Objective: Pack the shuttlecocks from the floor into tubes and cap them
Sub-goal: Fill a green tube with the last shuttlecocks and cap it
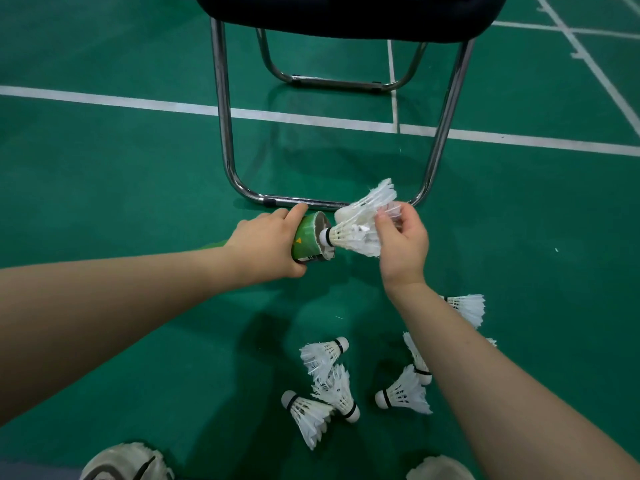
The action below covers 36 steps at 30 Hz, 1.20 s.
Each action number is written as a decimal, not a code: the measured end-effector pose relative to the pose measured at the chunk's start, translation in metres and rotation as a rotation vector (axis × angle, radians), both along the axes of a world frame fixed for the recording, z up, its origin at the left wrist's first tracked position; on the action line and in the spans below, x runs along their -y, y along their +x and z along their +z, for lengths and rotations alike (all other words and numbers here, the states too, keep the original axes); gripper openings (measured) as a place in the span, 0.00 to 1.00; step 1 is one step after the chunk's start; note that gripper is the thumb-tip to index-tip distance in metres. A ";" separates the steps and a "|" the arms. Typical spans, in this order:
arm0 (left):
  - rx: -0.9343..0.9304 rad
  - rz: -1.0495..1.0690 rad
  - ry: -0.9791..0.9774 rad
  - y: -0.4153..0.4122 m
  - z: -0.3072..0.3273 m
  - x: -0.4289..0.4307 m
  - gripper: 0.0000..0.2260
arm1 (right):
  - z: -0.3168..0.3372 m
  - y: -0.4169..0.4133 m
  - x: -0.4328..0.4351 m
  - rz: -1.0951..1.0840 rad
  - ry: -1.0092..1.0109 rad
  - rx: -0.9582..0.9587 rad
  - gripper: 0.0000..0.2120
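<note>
My left hand (268, 245) grips a green tube (309, 239) near its open mouth, which faces right. My right hand (401, 242) holds white feather shuttlecocks by their skirts. One shuttlecock (346, 235) points its cork tip into the tube mouth. A second shuttlecock (370, 200) sticks up above it in the same hand. Several more shuttlecocks lie on the green floor below my arms, among them one (323, 355), another (306, 412) and a third (403, 394). No cap is in view.
A folding chair with a chrome frame (225, 133) and a dark seat (346, 12) stands just behind my hands; its front floor bar (304, 201) lies right by the tube. White court lines (138, 102) cross the floor. My shoes (128, 462) are at the bottom edge.
</note>
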State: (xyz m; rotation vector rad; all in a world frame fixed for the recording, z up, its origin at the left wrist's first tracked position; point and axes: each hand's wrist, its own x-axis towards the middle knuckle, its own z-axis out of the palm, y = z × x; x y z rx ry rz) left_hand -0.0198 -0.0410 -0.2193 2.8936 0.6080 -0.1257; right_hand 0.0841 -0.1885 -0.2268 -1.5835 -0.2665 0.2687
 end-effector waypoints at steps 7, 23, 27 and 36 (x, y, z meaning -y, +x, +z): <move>0.011 0.004 -0.013 -0.003 0.003 0.000 0.40 | -0.012 -0.020 -0.010 -0.008 -0.087 -0.042 0.08; 0.005 -0.029 -0.026 0.003 0.007 0.013 0.42 | -0.018 -0.018 -0.011 -0.196 -0.139 0.030 0.02; 0.026 -0.008 -0.038 0.005 0.010 0.010 0.41 | -0.003 0.005 -0.007 -0.432 0.042 -0.166 0.12; 0.052 0.014 -0.026 0.007 0.011 0.007 0.38 | -0.010 -0.014 0.002 0.054 -0.053 0.052 0.14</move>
